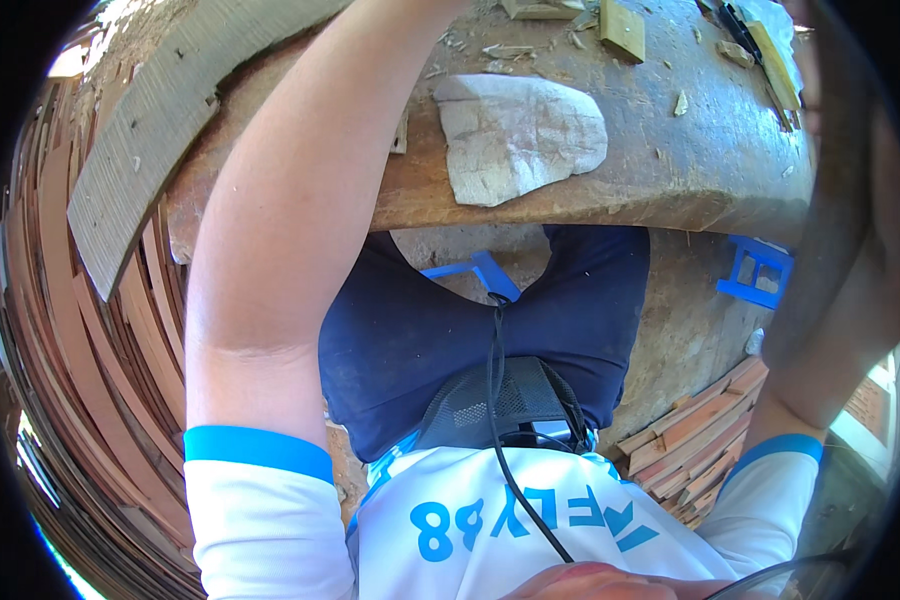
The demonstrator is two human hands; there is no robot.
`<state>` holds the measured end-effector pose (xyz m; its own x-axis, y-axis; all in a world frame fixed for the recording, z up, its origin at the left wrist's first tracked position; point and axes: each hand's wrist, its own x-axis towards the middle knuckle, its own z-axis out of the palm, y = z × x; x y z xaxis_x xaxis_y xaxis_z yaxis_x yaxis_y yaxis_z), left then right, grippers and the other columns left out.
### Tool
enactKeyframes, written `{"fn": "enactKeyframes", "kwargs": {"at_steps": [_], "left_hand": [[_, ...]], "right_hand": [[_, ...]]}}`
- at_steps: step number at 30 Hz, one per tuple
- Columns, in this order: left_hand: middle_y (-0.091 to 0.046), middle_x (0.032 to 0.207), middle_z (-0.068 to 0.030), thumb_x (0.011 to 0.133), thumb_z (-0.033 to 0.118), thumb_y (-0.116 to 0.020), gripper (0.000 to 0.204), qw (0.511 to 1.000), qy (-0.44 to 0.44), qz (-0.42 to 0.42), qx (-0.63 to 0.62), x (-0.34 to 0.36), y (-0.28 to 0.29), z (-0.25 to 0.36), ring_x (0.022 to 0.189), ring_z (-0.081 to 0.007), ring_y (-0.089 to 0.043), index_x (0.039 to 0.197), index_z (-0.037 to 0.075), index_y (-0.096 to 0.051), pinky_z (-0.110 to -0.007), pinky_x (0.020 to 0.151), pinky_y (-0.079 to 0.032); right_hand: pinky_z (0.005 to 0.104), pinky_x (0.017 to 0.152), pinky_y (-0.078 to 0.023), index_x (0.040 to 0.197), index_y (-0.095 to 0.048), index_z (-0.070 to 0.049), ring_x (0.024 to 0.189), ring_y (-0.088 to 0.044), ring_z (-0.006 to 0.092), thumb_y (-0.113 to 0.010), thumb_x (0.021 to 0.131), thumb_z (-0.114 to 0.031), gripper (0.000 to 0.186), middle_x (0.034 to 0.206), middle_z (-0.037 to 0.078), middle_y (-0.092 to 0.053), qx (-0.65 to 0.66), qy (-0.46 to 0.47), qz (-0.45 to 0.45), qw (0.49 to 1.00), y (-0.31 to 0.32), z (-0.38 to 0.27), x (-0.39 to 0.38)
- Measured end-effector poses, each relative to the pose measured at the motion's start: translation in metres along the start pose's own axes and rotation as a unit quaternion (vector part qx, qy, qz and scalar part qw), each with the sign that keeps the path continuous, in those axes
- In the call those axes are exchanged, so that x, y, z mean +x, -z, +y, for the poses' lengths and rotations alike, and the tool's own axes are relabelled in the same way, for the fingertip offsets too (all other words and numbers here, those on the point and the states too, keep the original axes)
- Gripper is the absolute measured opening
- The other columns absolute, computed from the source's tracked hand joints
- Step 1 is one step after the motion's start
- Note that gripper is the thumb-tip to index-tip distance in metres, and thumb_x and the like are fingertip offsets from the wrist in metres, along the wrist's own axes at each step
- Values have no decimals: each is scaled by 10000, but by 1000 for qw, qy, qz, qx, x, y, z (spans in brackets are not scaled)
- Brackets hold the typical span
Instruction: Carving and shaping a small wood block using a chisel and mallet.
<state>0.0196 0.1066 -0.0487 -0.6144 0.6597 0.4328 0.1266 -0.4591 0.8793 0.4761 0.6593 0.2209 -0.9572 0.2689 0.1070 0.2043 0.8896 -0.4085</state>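
Observation:
My left forearm (pixel 290 170) reaches up across a worn wooden workbench (pixel 670 205), and its hand is past the top edge. My right arm (pixel 835 290) stretches up along the right rim, dark and blurred in its upper part, with that hand out of view too. What either hand holds is hidden. Just right of my left forearm, a creased, pale piece of sheet (pixel 522 138) lies near the bench's front edge. Beyond it are a small wooden block (pixel 622 32) and another piece of wood (pixel 542 8), with chips scattered around.
A weathered grey board (pixel 160 130) slants along the bench's left side. Long stacked planks (pixel 90 330) fill the left. Wood strips and a dark tool (pixel 738 35) lie at the far right. Below are a blue plastic stool (pixel 756 272) and more timber (pixel 695 430).

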Motion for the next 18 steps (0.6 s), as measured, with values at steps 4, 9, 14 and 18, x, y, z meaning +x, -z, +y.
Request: {"fn": "enactKeyframes", "kwargs": {"at_steps": [4,9,14,18], "left_hand": [[-436,530,28,960,182,-517,334,1000,2,-12,8,-3,-1,-3,430,-78,-366,636,103,-507,-279,420,-268],[-428,529,32,961,190,-520,340,998,-53,-26,-29,-1,-4,8,432,-77,-363,633,106,-495,-279,423,-271],[-424,526,33,962,183,-515,344,992,93,28,-75,-8,-14,32,435,-75,-361,627,109,-488,-279,422,-270],[-434,527,27,955,171,-520,333,998,-55,-34,-21,3,-11,-1,434,-80,-363,629,109,-499,-278,420,-269]], "right_hand": [[371,1096,-426,1594,-354,-64,1243,-583,260,-566,1051,-212,601,1391,183,-621,27,-10,-10,1000,-292,-360,65],[371,1100,-422,1593,-354,-62,1251,-579,260,-566,1051,-211,602,1395,183,-619,17,-18,0,1000,-204,-253,72],[371,1105,-418,1593,-353,-59,1258,-575,260,-566,1051,-211,602,1398,184,-616,21,-43,-10,999,-126,-143,53],[370,1109,-415,1593,-353,-58,1264,-572,261,-567,1051,-210,602,1401,184,-614,3,-58,3,998,-61,-121,29]]}}
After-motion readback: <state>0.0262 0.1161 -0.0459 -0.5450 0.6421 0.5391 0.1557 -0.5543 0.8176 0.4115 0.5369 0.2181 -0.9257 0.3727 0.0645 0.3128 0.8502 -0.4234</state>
